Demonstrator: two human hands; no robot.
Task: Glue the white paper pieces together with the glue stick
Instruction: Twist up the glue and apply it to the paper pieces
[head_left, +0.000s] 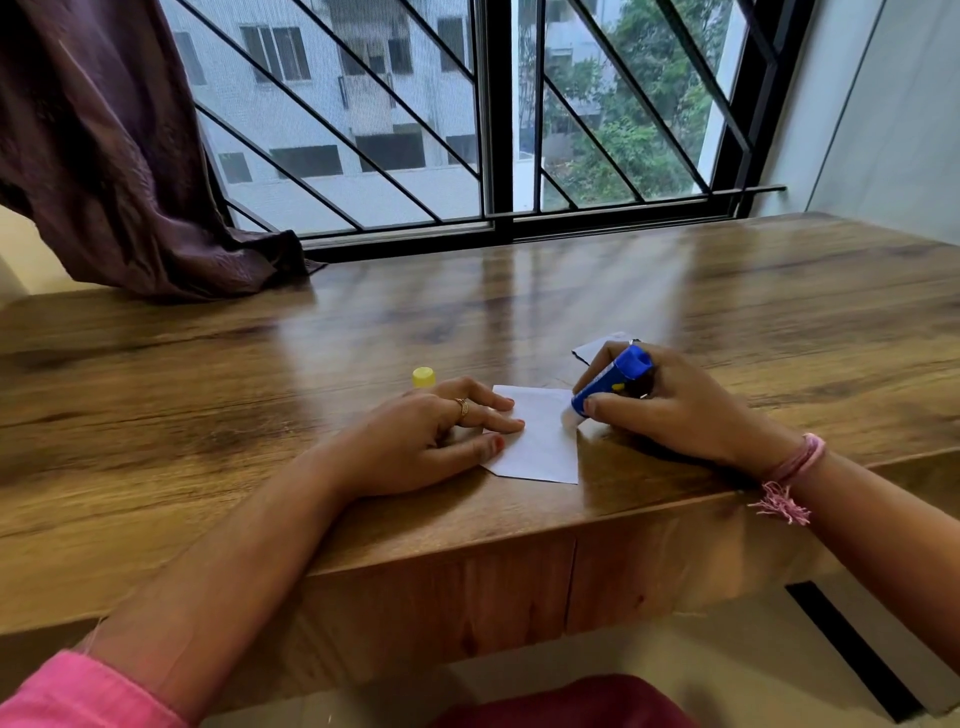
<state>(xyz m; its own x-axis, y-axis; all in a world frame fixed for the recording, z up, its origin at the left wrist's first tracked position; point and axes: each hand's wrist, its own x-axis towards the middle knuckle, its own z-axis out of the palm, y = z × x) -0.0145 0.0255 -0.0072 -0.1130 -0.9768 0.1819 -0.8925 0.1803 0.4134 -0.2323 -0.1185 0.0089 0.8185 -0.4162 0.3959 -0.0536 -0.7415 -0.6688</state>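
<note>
Right hand (670, 410) presses glue stick (610, 382) onto paper (545, 436).

yellow cap (423, 376) behind left hand (415, 441)

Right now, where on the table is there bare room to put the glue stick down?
Bare wood lies left of the left hand, and across the table toward the window. It is crowded by the near edge: yellow cap, white paper, right hand gripping the glue stick, second paper piece behind.
</note>
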